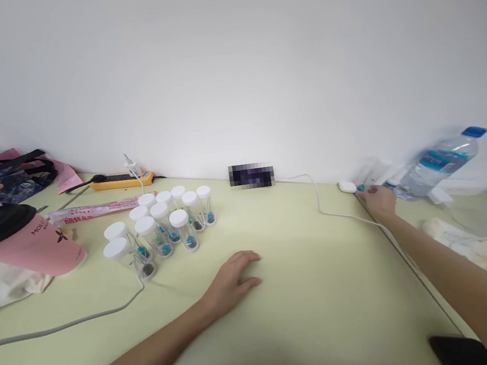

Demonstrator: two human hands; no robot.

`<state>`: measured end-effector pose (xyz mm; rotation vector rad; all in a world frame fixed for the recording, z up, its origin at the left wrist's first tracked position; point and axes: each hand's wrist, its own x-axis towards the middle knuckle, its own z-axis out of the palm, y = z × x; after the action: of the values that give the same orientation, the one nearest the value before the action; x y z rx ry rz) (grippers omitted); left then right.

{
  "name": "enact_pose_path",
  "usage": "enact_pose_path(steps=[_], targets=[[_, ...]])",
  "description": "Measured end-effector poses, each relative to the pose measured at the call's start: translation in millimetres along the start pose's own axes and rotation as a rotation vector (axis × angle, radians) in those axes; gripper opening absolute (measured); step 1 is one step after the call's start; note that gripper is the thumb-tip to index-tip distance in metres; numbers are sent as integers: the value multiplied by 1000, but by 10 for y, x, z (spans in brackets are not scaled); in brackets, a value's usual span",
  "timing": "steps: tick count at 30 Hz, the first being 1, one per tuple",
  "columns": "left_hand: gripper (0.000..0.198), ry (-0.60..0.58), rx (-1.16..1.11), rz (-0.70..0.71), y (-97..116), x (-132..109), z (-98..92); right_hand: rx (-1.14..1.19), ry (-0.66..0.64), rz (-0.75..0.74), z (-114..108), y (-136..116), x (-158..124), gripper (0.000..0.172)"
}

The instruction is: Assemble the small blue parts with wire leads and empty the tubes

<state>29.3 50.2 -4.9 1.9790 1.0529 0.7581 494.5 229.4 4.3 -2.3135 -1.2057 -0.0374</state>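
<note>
Small blue piece (361, 188) at right hand (381, 200), just beside white case (347, 187); cannot tell whether fingers grip it. Bottle (441, 163) just right. Left hand (232, 280) near middle of surface (331, 302), fingers parted. Capped vials (160, 210) clustered upright farther left.

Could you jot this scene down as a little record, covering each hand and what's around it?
Left hand: open, holding nothing, nearest the vials
Right hand: extended beside a clear bottle and small white case; grip unclear
Vials: clustered, white-capped, some blue inside
Far left: pink cup, black lid
Near wall: yellow power strip
Surface: pale green table
</note>
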Motion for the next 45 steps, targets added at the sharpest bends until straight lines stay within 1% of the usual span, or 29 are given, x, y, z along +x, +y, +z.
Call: enact_pose_path(steps=[2, 4, 7, 9, 11, 13, 15, 16, 18, 20, 21, 23, 24, 26, 28, 29, 30, 33, 35, 37, 40, 42, 43, 45], targets=[[35, 3, 10, 6, -5, -1, 4, -11, -30, -44, -76, 53, -65, 44], [35, 9, 26, 15, -21, -5, 10, -25, -74, -96, -201, 124, -127, 38], [33, 11, 59, 23, -50, -11, 19, -61, -147, -156, -445, 271, -198, 25], [33, -9, 108, 39, -54, -16, 28, -99, -181, -175, -610, 394, -242, 20], [37, -69, 198, 94, -37, -26, 42, -142, -213, -183, -749, 522, -300, 14], [45, -151, 314, 192, -1, -45, 62, -178, -252, -196, -852, 627, -386, 6], [55, -217, 420, 284, 45, -74, 82, -200, -284, -230, -929, 682, -502, 2], [59, -239, 461, 316, 67, -91, 89, -206, -292, -254, -964, 681, -573, 4], [67, -265, 519, 349, 102, -127, 98, -210, -282, -306, -1035, 612, -751, 13], [71, -279, 553, 355, 121, -159, 102, -203, -261, -390, -1103, 446, -997, 23], [71, -282, 565, 356, 126, -173, 104, -189, -263, -453, -1130, 329, -1154, 26], [71, -277, 582, 362, 132, -194, 111, -144, -315, -679, -1151, 47, -1533, 31], [71, -270, 587, 367, 134, -202, 117, -115, -366, -776, -1137, -110, -1748, 33], [71, -251, 592, 374, 141, -210, 132, -70, -516, -973, -1047, -432, -2186, 40], [70, -229, 592, 379, 144, -216, 152, -87, -662, -1085, -881, -743, -2570, 50], [70, -216, 589, 381, 141, -222, 162, -100, -709, -1113, -778, -888, -2720, 56], [69, -198, 585, 379, 134, -233, 172, -100, -727, -1122, -669, -1021, -2837, 61], [67, -122, 578, 318, 91, -316, 186, -82, -760, -1106, -372, -1325, -3002, 61], [65, -98, 589, 282, 60, -419, 177, -82, -750, -1081, -239, -1427, -3024, 60], [64, -113, 605, 303, 47, -541, 153, -96, -685, -1075, -160, -1454, -3041, 60], [63, -125, 617, 338, 71, -688, 109, -122, -566, -1080, -108, -1420, -3091, 59], [61, -118, 613, 340, 101, -734, 82, -126, -539, -1077, -97, -1395, -3121, 58], [58, -112, 608, 339, 116, -742, 71, -126, -539, -1076, -97, -1389, -3130, 58], [44, -93, 585, 339, 140, -740, 50, -123, -543, -1076, -104, -1388, -3136, 60]])
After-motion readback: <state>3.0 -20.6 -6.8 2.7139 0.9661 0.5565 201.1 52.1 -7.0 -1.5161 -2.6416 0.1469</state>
